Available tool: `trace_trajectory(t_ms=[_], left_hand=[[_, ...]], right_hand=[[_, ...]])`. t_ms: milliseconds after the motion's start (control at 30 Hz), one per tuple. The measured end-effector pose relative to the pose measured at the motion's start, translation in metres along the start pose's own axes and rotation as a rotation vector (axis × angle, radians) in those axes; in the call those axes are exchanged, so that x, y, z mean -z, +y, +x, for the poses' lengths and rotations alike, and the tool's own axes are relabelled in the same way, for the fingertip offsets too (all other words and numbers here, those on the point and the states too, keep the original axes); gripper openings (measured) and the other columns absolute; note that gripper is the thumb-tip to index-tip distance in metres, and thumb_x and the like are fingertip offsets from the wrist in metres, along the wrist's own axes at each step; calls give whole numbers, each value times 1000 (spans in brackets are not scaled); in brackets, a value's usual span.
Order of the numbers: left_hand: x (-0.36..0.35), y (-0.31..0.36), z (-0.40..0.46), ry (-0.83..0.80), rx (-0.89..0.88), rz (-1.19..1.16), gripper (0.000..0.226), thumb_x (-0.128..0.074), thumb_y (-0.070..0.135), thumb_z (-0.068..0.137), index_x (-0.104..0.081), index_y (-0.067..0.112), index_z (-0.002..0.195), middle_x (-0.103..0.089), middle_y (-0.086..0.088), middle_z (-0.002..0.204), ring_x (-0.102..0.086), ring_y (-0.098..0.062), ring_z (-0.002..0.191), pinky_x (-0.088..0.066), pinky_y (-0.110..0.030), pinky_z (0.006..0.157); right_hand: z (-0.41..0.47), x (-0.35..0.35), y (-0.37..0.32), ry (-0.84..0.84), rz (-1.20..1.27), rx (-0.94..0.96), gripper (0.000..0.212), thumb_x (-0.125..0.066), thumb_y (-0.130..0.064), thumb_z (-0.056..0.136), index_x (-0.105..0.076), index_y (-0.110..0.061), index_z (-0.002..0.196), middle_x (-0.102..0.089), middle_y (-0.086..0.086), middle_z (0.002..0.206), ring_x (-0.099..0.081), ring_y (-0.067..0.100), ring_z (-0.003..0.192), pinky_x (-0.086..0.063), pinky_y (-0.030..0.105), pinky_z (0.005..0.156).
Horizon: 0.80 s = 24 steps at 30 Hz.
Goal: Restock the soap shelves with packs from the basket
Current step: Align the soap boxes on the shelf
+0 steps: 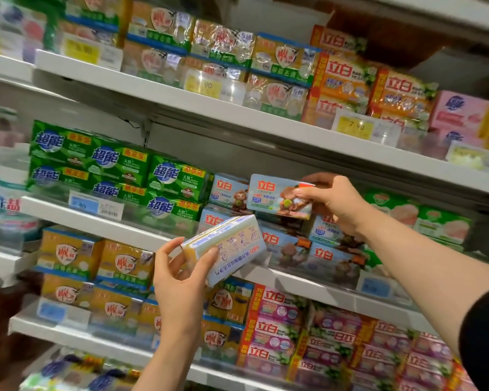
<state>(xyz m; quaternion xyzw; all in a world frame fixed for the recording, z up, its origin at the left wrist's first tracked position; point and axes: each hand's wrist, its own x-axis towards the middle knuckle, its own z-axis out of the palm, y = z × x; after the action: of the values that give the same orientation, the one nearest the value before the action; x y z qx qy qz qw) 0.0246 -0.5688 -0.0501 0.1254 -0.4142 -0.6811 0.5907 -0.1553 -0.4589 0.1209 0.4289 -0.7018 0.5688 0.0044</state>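
A person stands facing tall white store shelves [164,238] packed with soap. The right hand [332,203] is raised to the middle shelf, thumb and fingers pinching the right end of a pale blue soap pack [274,194] printed with a cartoon monkey. That pack is held with its front facing out, just in front of and above a stack of matching blue packs [288,249] already on the shelf; whether it touches them cannot be told. The left hand [181,275] is lower and nearer, fingers curled round the end of a second soap pack [232,248], which is tilted with its printed back showing, in the air in front of the shelf edge. The two hands are apart, each gripping its own pack.

Left of the blue stack sit green packs [119,170]. The shelf above carries orange-and-clear packs [218,49] and yellow price tags [356,127]. Below are more orange packs [96,266] and pink-and-red ones [277,325]. A dark sleeve [486,334] covers the right upper arm. The basket is not in sight.
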Motion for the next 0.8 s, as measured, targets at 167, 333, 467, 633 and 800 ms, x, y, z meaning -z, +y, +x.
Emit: trace_trajectory(t_ms=[167, 333, 467, 633, 800], left_hand=[[-1, -2, 3, 12, 10, -3, 49, -77, 30, 68, -55, 26, 112, -67, -8, 108, -69, -19, 93, -54, -21, 56], [0, -5, 4, 12, 11, 9, 55, -75, 36, 65, -54, 23, 114, -68, -8, 108, -71, -19, 90, -55, -23, 58], [0, -7, 4, 7, 15, 14, 49, -74, 31, 71, -53, 21, 115, -68, -7, 106, -71, -15, 88, -56, -25, 61], [0, -8, 1, -4, 44, 35, 60, -72, 42, 63, -52, 24, 116, -67, -10, 107, -70, -16, 89, -57, -38, 70], [1, -8, 1, -13, 53, 45, 62, -72, 42, 64, -51, 21, 119, -67, -9, 109, -70, -16, 89, -57, -36, 70]], right_hand=[[6, -3, 0, -31, -21, -15, 15, -75, -7, 77, -67, -4, 90, -70, 13, 80, -67, 24, 73, -51, 39, 73], [5, -9, 3, -35, -66, -54, 17, -71, -5, 82, -64, 0, 97, -67, 18, 85, -65, 28, 73, -50, 37, 70], [3, -15, 2, -53, -230, -94, 11, -59, -18, 94, -66, -9, 95, -68, 20, 91, -62, 24, 72, -52, 33, 63], [5, -20, 5, -14, -860, 25, 27, -45, -11, 96, -56, -8, 120, -64, 14, 109, -61, 28, 92, -53, 40, 84], [-8, -22, 12, -211, -914, 116, 73, -85, -44, 63, -51, -13, 119, -65, -1, 100, -63, 18, 91, -55, 36, 78]])
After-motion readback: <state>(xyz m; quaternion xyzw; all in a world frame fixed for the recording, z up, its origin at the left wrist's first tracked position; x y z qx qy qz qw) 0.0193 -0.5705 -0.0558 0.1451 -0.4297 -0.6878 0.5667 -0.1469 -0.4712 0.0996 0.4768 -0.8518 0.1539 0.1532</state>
